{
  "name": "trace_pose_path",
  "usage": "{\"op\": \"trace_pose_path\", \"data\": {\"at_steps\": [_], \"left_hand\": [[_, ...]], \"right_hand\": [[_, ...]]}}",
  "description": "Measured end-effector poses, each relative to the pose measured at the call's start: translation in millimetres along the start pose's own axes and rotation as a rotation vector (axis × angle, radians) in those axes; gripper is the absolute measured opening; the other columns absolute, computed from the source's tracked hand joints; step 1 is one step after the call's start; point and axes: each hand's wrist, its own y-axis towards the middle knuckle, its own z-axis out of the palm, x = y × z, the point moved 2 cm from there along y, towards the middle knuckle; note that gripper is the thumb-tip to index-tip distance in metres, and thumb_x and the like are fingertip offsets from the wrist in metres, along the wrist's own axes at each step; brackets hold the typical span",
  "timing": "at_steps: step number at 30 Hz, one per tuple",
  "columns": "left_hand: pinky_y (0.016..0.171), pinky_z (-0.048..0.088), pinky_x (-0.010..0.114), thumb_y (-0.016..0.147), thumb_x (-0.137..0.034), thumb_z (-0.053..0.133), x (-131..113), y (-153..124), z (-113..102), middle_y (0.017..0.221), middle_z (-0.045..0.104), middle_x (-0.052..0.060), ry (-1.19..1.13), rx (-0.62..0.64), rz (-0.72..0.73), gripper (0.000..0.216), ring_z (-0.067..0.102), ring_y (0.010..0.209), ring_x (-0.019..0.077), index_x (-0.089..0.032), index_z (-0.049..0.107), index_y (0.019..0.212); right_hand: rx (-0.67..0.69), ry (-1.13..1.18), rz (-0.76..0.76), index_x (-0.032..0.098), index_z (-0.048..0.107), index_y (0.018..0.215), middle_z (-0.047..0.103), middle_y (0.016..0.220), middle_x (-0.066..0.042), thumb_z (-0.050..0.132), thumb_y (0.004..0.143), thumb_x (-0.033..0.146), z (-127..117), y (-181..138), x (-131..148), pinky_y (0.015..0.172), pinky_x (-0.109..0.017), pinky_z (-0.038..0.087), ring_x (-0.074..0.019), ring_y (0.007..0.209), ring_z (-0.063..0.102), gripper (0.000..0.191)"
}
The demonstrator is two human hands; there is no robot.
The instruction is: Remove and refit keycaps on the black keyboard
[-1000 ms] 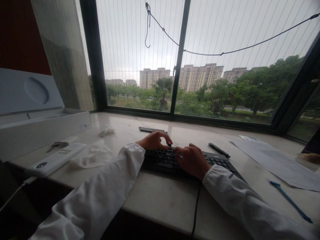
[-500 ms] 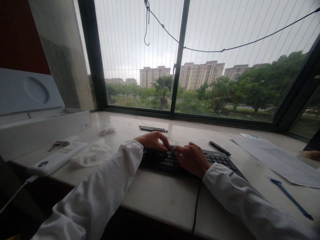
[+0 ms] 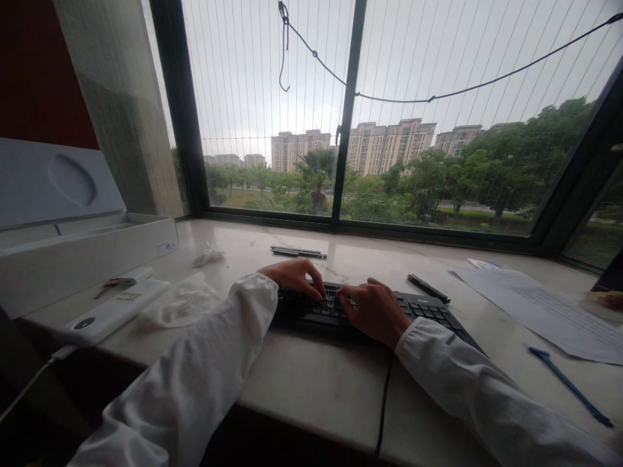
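A black keyboard point(image 3: 428, 314) lies on the pale stone ledge point(image 3: 316, 383) before the window. My left hand point(image 3: 294, 275) rests on the keys at the keyboard's left end, fingers curved down and apart, holding nothing. My right hand point(image 3: 372, 311) sits on the keys just to its right, fingers also spread over the keys and empty. Both arms wear white sleeves. The keyboard's cable point(image 3: 382, 405) runs off the ledge's near edge.
An open white box point(image 3: 82, 250) stands at the left, with a white power bank point(image 3: 109, 314) and crumpled tissue point(image 3: 182, 301) beside it. A dark strip point(image 3: 298, 251) and a black pen point(image 3: 428, 288) lie behind the keyboard. Papers point(image 3: 540, 311) and a blue pen point(image 3: 569, 386) are at right.
My left hand's fingers have uncurled from a raised pinch and dropped onto the keys. My right hand has stayed on the keys. The view has shifted slightly.
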Motion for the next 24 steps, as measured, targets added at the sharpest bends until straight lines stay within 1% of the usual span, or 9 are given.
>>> {"op": "trace_pose_path", "data": {"at_steps": [6, 15, 24], "left_hand": [[0.072, 0.039, 0.019, 0.066, -0.047, 0.071, 3.1, 0.9, -0.1, 0.084, 0.071, 0.0, 0.02, 0.013, -0.041, 0.036, 0.062, 0.081, 0.0135, -0.021, 0.074, 0.091], [0.072, 0.039, 0.019, 0.067, -0.046, 0.07, 1.3, 0.7, -1.0, 0.084, 0.071, 0.0, 0.036, 0.006, -0.083, 0.034, 0.062, 0.079, 0.0134, -0.021, 0.074, 0.09], [0.071, 0.039, 0.021, 0.063, -0.046, 0.073, 1.2, 2.7, 0.7, 0.081, 0.071, 0.0, 0.019, -0.01, -0.112, 0.034, 0.063, 0.078, 0.0146, -0.021, 0.075, 0.086]], "right_hand": [[-0.032, 0.017, -0.015, 0.027, 0.068, 0.097, 0.072, 0.077, -0.002, 0.036, 0.092, 0.033, 1.5, -0.2, -1.1, 0.075, -0.029, 0.035, -0.0148, 0.067, 0.062, 0.033], [-0.016, 0.032, -0.014, 0.026, 0.068, 0.097, 0.072, 0.076, -0.003, 0.035, 0.092, 0.033, 1.7, 0.0, -1.3, 0.074, -0.029, 0.035, -0.0151, 0.066, 0.062, 0.034], [0.011, 0.045, -0.007, 0.026, 0.068, 0.099, 0.072, 0.079, -0.004, 0.034, 0.093, 0.033, -1.3, 0.7, 0.8, 0.077, -0.03, 0.035, -0.0158, 0.069, 0.062, 0.035]]}}
